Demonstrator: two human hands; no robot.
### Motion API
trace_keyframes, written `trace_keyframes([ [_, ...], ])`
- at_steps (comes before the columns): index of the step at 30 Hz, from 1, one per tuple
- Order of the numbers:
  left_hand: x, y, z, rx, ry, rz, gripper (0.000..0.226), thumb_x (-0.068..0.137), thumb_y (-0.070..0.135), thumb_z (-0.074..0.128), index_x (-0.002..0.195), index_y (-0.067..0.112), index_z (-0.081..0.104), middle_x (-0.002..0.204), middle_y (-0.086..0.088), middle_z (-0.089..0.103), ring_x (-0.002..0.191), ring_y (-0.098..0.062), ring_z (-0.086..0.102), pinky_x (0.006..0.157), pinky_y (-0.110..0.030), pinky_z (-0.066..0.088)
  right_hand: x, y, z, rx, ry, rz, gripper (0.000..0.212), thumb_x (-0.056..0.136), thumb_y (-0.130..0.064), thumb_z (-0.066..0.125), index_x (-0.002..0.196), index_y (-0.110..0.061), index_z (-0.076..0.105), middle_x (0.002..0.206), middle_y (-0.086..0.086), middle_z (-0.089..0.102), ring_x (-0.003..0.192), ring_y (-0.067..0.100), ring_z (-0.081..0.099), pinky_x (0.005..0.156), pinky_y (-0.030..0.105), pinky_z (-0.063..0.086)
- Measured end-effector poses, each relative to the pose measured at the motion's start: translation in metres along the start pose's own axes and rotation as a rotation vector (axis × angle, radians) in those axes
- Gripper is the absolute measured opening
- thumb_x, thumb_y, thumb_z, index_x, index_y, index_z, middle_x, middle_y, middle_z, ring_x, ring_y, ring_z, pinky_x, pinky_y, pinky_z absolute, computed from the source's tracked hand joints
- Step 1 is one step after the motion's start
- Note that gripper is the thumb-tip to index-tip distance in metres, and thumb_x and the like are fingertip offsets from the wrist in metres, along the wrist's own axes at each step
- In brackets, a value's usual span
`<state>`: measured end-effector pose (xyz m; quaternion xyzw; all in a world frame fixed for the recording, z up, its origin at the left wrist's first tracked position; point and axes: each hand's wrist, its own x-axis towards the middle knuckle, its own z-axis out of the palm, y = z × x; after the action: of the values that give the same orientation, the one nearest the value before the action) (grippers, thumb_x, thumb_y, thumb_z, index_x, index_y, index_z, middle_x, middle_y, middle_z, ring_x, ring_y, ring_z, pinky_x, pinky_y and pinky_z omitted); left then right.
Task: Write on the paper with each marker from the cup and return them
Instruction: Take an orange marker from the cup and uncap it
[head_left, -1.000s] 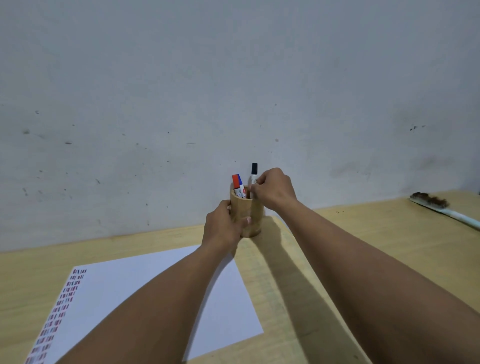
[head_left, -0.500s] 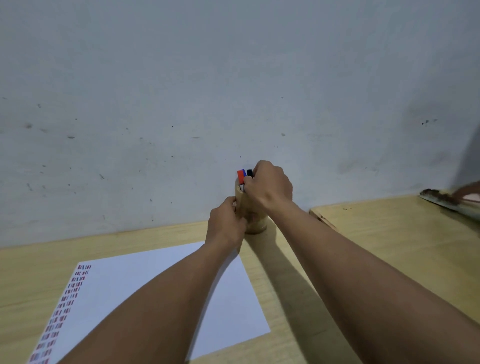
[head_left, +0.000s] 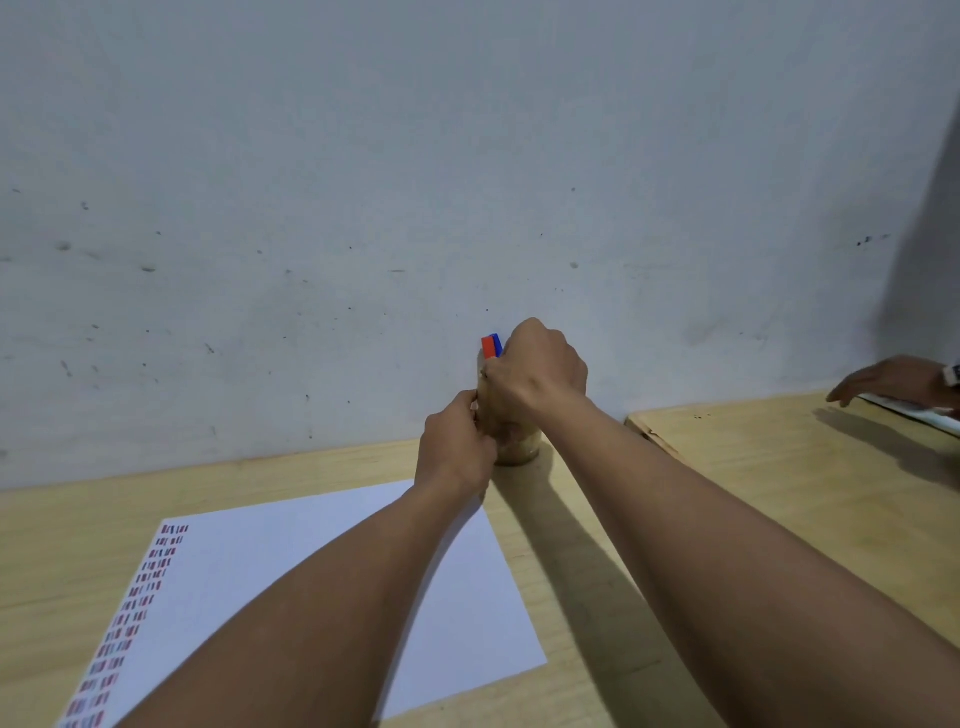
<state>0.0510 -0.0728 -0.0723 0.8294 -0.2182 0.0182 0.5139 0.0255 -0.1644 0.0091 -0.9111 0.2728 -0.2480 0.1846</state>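
A wooden cup (head_left: 521, 450) stands on the table by the wall, just past the far right corner of the white paper (head_left: 311, 571). My left hand (head_left: 456, 453) is wrapped around the cup's left side. My right hand (head_left: 537, 375) is curled over the cup's mouth, fingers closed where the black marker went in; that marker is hidden under the hand. A red marker cap (head_left: 488, 347) and a blue marker cap (head_left: 497, 343) stick up from the cup just left of my right hand. Short red, blue and dark strokes (head_left: 136, 605) run down the paper's left edge.
The wooden table (head_left: 727, 493) meets a grey wall at the back. At the far right another person's hand (head_left: 893, 383) rests on a long white object (head_left: 935, 415) lying on the table. A seam or table edge (head_left: 649, 431) shows right of the cup.
My right hand has moved down onto the cup's mouth with the black marker, whose cap is now out of sight. Another person's hand has come in at the far right. The view has shifted slightly.
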Motion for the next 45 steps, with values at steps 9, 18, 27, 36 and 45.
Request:
trace_keyframes([
  [9,-0.001,0.002,0.0,0.054,-0.004,-0.001,0.045,0.083,0.002,0.054,0.126,0.016,0.061,0.111,-0.004,0.072,0.101,-0.025,0.068,0.088,-0.041,0.058,-0.005,-0.003,-0.004,0.126,0.06,-0.055,0.019,0.085,-0.025,0.062,0.076,-0.009,0.06,0.077,0.004,0.065,0.071,0.029,0.063,0.054,0.031,0.04],
  [18,-0.007,0.009,-0.04,0.124,0.067,-0.015,0.055,0.086,0.015,0.07,0.139,0.013,0.054,0.124,-0.006,0.067,0.114,-0.026,0.063,0.096,-0.037,0.052,-0.02,-0.033,-0.034,0.298,0.171,-0.293,0.015,0.092,-0.024,0.054,0.1,-0.011,0.058,0.083,0.001,0.067,0.072,0.026,0.064,0.065,0.04,0.054],
  [27,-0.041,0.048,-0.161,-0.142,0.366,0.066,0.032,0.091,0.021,0.058,0.121,0.024,0.07,0.1,0.004,0.074,0.092,-0.014,0.067,0.075,-0.018,0.047,-0.059,-0.072,-0.06,0.291,0.059,-0.428,0.015,0.098,-0.028,0.062,0.106,-0.019,0.071,0.098,-0.003,0.071,0.085,0.018,0.065,0.075,0.038,0.054],
  [36,-0.088,0.05,-0.22,-0.242,0.21,0.076,0.01,0.088,0.027,0.071,0.094,0.023,0.077,0.082,0.001,0.077,0.08,-0.016,0.074,0.086,-0.044,0.059,-0.113,-0.099,-0.062,0.265,-0.032,-0.461,0.011,0.095,-0.025,0.065,0.102,-0.027,0.074,0.101,-0.011,0.072,0.092,0.017,0.066,0.078,0.036,0.054],
  [45,-0.118,0.05,-0.247,-0.431,0.254,-0.013,0.009,0.092,0.015,0.066,0.091,0.011,0.074,0.087,-0.006,0.077,0.08,-0.015,0.071,0.083,-0.04,0.062,-0.177,-0.143,-0.058,0.647,-0.103,-0.066,0.052,0.092,-0.056,0.059,0.07,-0.009,0.061,0.067,0.006,0.064,0.06,0.024,0.057,0.057,0.036,0.05],
])
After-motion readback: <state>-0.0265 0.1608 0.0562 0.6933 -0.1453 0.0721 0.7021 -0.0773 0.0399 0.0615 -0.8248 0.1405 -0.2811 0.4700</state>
